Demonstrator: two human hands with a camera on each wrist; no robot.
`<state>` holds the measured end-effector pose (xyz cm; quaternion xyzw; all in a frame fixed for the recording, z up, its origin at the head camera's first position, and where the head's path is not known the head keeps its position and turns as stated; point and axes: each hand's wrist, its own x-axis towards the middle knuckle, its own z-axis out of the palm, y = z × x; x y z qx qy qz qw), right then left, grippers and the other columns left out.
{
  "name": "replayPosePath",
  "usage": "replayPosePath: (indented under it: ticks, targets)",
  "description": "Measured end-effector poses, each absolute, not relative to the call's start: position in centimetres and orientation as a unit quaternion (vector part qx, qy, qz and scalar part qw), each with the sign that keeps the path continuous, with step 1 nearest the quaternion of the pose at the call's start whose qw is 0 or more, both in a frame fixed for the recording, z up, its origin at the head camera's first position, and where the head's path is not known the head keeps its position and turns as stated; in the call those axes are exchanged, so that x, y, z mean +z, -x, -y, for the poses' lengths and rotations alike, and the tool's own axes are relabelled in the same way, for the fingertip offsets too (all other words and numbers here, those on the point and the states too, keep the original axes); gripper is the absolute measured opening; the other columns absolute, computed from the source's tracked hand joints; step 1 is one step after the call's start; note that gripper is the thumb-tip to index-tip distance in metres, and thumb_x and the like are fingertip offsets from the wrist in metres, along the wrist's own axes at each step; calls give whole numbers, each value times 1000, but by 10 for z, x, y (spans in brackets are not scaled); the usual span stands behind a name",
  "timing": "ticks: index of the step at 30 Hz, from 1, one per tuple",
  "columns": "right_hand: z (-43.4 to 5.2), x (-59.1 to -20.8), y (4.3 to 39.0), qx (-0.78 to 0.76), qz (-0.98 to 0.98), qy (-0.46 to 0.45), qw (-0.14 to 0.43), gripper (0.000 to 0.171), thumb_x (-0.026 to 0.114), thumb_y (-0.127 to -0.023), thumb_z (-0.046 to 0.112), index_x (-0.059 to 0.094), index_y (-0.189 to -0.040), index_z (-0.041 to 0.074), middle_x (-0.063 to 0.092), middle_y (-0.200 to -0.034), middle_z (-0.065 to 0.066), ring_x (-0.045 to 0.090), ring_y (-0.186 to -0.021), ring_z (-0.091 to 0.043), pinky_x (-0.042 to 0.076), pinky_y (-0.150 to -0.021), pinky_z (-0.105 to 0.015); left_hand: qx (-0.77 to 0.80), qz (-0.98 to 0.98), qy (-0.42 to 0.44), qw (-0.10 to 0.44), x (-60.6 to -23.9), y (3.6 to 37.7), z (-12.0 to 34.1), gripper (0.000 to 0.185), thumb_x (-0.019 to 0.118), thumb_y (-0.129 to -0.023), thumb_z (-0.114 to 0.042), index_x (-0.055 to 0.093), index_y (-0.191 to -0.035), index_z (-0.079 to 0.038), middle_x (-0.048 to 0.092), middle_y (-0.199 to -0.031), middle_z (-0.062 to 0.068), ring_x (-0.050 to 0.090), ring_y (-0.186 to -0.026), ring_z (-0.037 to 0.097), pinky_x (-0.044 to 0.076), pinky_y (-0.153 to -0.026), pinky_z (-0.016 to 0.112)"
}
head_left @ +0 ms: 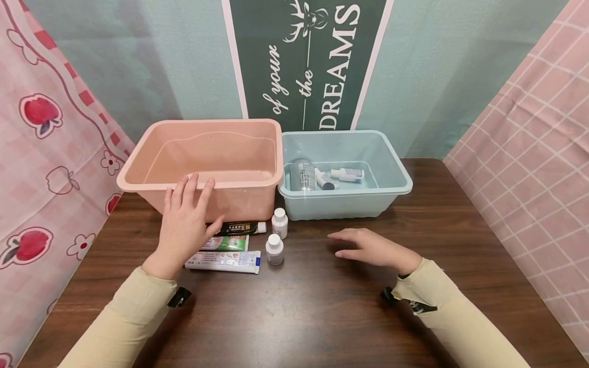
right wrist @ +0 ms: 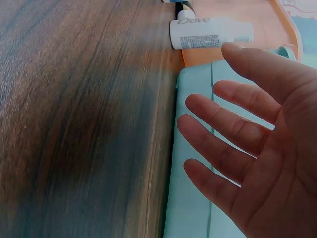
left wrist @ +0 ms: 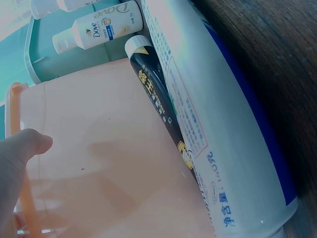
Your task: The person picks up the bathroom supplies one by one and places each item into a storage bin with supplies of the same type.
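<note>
Above the tubes (head_left: 224, 250), the left hand (head_left: 184, 225) lies flat, fingers straight; the right hand (head_left: 370, 248) hovers open.

Open table on the right, crowded on the left

Tubes (head_left: 224, 261) and two bottles (head_left: 274, 249) sit tight against the pink bin (head_left: 202, 153); bare table (head_left: 322, 306) in front of the blue bin (head_left: 345, 197).

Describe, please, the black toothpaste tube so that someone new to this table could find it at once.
Start at the pink tub on the left of the wooden table. Three tubes lie in front of its near wall, by the left hand. The black tube is the one closest to the tub, with gold lettering and a white cap, whereas the green tube and the white tube lie nearer the person.
</note>
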<state>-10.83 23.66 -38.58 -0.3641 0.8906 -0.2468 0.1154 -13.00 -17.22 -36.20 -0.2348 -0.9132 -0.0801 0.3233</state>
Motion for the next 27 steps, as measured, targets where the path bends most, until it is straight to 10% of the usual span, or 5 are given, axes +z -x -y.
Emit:
replayPosePath:
  ticks: [27]
  targets:
    - [-208, -389, 113, -259, -875, 394, 105, 43, 61, -90, 22, 56, -125, -2, 61, -119, -12, 55, -111, -22, 42, -94, -40, -81, 914, 234, 323, -362, 131, 172, 81, 71, -71, -37, 39, -138, -5, 32, -138, 28, 27, -126, 46, 15, -103, 62]
